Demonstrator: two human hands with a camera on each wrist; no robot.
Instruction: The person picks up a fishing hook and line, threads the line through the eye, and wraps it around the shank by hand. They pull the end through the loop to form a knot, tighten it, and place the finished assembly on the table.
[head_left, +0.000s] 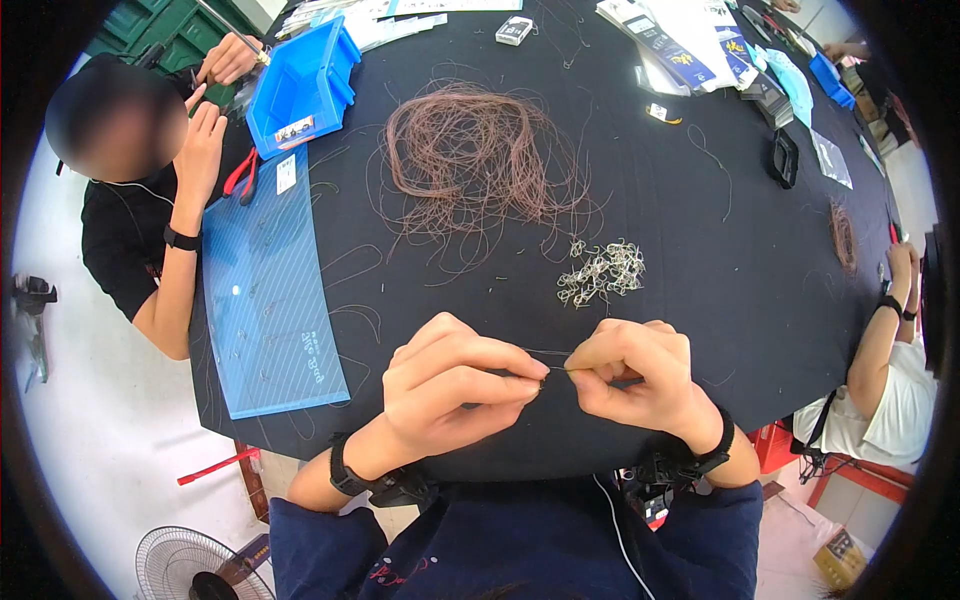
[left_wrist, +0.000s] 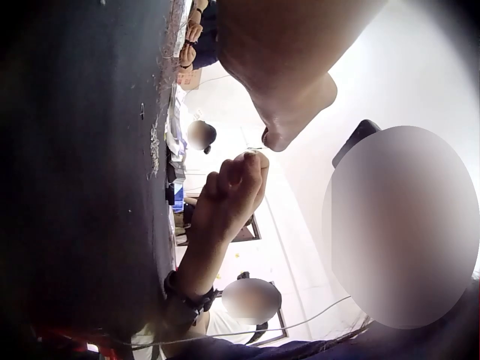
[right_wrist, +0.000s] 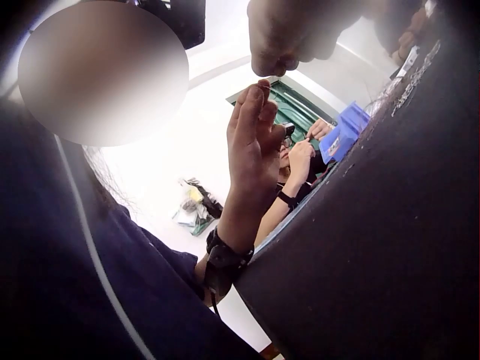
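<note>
Pinching a thin line point(head_left: 557, 368) just above the near edge of the black table point(head_left: 480, 310), thumb pressed to fingers in both the left hand point(head_left: 450, 385) and the right hand point(head_left: 637, 372), with only a short span bared between. Too fine to make out for certain whether knotted, looped or plain. Likely to slip out if gripped any more loosely, given so small a hold at the very fingertips. Liable, perhaps, to snap or to bite into skin if drawn apart too hard or too suddenly. Easy to lose on the dark cloth if dropped, being so slender. Possibly prone to snagging, too, through any loose tail reaching forward to the heap of small metal pieces point(head_left: 602, 272) just beyond the right hand, or to the tangle of brown strands point(head_left: 460, 150) farther off.
</note>
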